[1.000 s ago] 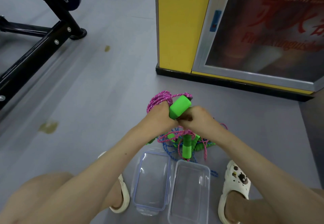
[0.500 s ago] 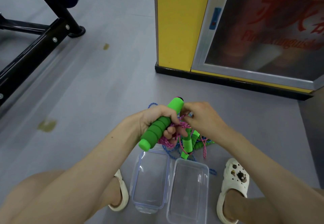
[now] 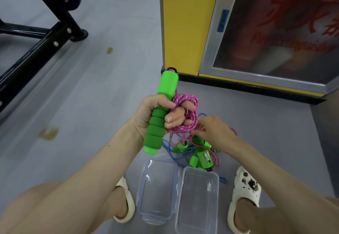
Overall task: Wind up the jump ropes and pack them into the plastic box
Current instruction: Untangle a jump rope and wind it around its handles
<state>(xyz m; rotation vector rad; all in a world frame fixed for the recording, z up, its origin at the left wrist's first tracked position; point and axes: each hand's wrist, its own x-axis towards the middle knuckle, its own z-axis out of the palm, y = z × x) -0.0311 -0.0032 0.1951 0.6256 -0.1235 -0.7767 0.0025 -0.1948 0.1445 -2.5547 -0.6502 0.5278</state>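
My left hand (image 3: pixel 156 111) grips a green foam jump-rope handle (image 3: pixel 161 112), held nearly upright, and several loops of pink rope (image 3: pixel 185 116) are wound around its fingers. Just right of the loops, my right hand (image 3: pixel 212 129) pinches the pink rope lower down. Beneath the hands, more green handles (image 3: pixel 200 157) and a blue rope (image 3: pixel 172 151) lie tangled on the floor. A clear plastic box (image 3: pixel 198 200) sits on the floor in front of my feet, with its clear lid (image 3: pixel 157 188) beside it on the left.
A yellow cabinet (image 3: pixel 185 24) with a glass door stands close behind the ropes. A black exercise-machine frame (image 3: pixel 38 46) crosses the upper left. My feet in white sandals (image 3: pixel 244 195) flank the box on grey floor.
My left hand has swung the green handle from pointing down-left to nearly upright and raised it. The pink loops now show around its fingers. My right hand has dropped lower along the rope.
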